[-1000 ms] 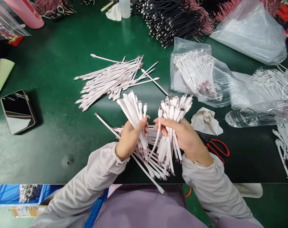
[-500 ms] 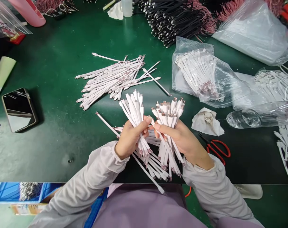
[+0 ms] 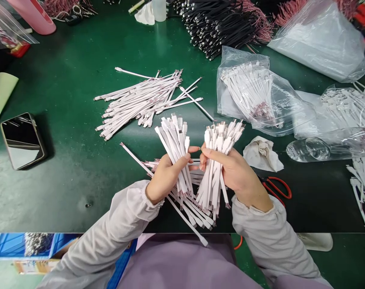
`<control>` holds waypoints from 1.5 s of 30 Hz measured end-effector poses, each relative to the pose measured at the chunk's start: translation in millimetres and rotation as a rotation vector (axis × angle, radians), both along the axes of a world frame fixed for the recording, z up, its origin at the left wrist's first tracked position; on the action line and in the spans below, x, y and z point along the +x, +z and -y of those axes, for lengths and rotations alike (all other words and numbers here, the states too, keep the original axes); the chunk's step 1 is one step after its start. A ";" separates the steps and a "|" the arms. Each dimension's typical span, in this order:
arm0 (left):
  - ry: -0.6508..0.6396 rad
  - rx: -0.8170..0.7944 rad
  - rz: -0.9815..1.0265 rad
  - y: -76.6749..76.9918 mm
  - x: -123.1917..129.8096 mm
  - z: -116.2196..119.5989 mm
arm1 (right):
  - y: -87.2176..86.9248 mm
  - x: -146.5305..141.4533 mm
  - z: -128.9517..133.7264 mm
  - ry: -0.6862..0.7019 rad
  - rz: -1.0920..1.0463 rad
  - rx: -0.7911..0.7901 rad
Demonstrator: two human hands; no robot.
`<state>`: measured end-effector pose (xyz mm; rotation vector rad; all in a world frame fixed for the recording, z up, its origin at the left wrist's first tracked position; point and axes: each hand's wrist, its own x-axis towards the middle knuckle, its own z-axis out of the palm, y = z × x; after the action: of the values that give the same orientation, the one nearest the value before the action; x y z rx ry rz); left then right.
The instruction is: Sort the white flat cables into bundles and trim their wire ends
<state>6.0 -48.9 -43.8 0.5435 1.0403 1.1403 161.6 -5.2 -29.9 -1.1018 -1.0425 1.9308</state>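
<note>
My left hand (image 3: pixel 168 172) grips a bundle of short white cables (image 3: pixel 174 146), its thumb across the front and its fingertips partly behind. The plugs point away from me and the frayed pinkish wire ends toward me. Just to the right, my right hand (image 3: pixel 235 170) is closed around a second bundle of white cables (image 3: pixel 214 170), plugs up and slightly fanned. A small gap separates the two hands. Beneath them, loose white cables (image 3: pixel 197 214) lie near the table's front edge, partly hidden by the bundles. Farther off rests a pile of white cables (image 3: pixel 143 98).
Red-handled scissors (image 3: pixel 278 186) and a crumpled tissue (image 3: pixel 263 153) lie right of my right hand. Plastic bags of white cables (image 3: pixel 254 92) sit farther right. Black cables (image 3: pixel 218 26) are heaped at the back. A phone (image 3: pixel 23 140) lies left on the green table (image 3: pixel 70 100).
My hands, which met at one cable between the bundles, have drawn slightly apart. A white plug now stands by my left thumb. The right bundle has turned and shifted a little right.
</note>
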 end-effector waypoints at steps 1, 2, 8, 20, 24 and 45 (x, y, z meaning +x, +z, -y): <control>-0.012 -0.004 -0.005 0.1 0.2 0.1 | -1.9 0.8 -1.2 -0.029 -0.017 -0.023; -0.022 -0.004 -0.016 -0.1 0.4 0.1 | -3.8 1.4 -2.1 -0.048 -0.030 -0.049; -0.045 0.061 -0.055 -4.4 0.8 -1.6 | -8.0 1.7 -1.0 0.128 -0.057 -0.056; -0.121 0.083 -0.195 -9.7 1.9 0.1 | -4.8 1.0 1.8 0.035 -0.104 -0.130; -0.150 0.114 -0.198 -11.3 2.0 -0.2 | -4.2 2.5 2.8 0.039 -0.077 -0.140; -0.209 0.126 -0.181 -2.7 8.0 4.1 | -5.0 4.5 -5.0 -0.195 -0.054 -0.146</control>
<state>13.9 -53.0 -46.5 0.8482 1.0432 0.9883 166.1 -0.2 -34.9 -1.1788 -0.7449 1.8906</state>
